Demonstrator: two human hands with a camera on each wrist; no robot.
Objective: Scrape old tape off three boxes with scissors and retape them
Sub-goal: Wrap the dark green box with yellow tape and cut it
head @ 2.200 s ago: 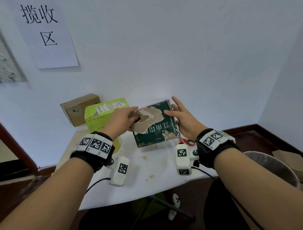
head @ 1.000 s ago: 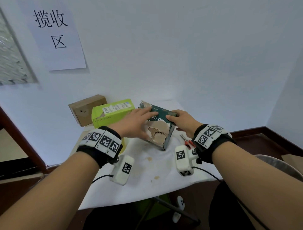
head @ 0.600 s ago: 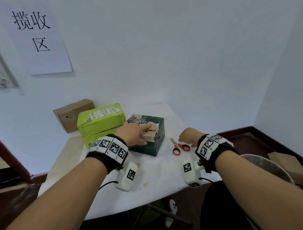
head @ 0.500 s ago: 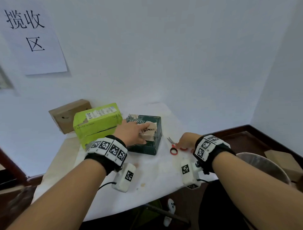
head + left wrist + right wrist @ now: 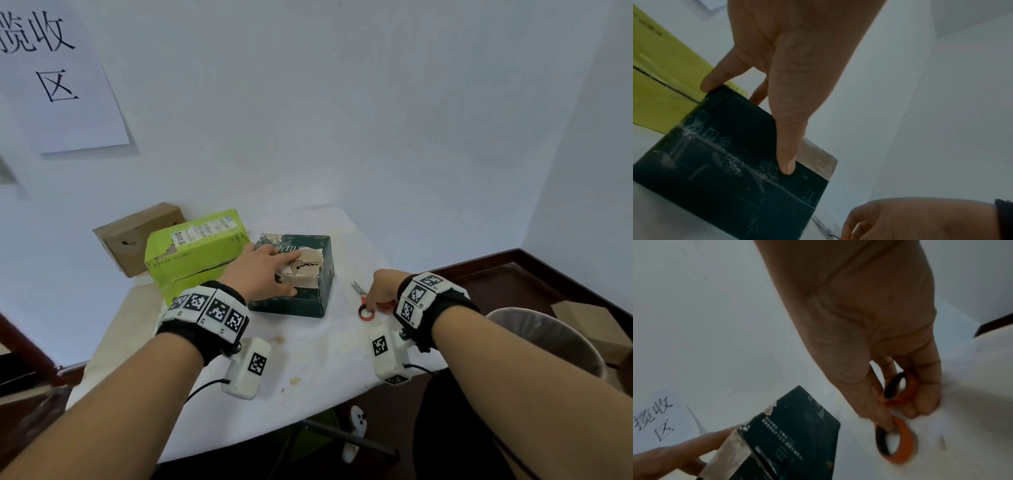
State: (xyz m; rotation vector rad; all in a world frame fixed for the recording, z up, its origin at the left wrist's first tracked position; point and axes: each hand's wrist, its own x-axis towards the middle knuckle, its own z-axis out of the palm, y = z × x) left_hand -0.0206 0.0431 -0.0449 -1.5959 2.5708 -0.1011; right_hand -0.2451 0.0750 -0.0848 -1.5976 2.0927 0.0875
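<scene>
Presently, left hand [image 5: 259, 274] lies flat on the box [image 5: 310, 291]; right hand [image 5: 382, 286] pinches scissors [image 5: 363, 301] handles, blades pointing away.

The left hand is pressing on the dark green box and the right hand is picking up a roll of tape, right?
Not quite. The left hand does press on the dark green box, but the right hand is picking up the red-handled scissors, not tape. The right wrist view shows its fingers at the handle loops.

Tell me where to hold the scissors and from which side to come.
By the red handle loops, from above on the near side. The scissors lie flat on the table, blades pointing away toward the wall; the right hand already curls into the loops.
</scene>
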